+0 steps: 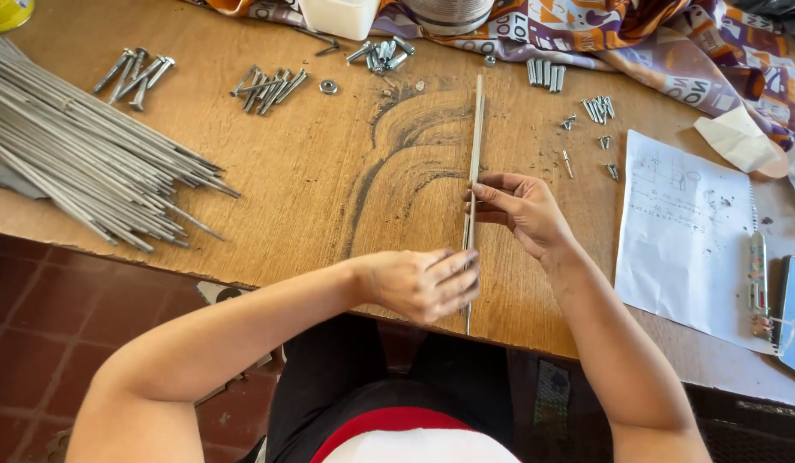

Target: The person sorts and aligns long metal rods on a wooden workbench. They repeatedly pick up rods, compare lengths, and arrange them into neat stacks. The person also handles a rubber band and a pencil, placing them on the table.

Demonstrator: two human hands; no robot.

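Head view: both hands are gripping thin metal rods over the wooden table (329, 189).

The left hand (427, 283) is pinching the rods (474, 163) near their lower end; the right hand (522, 210) is pinching them midway. A big rod pile (80, 154) is lying unhandled at left. The white tub (339, 15) is showing no contents.

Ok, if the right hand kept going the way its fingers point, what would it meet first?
The right hand points left, its fingers already pinching the thin rod. Beyond that the table looks bare until the rod pile at far left, though height is hard to judge.
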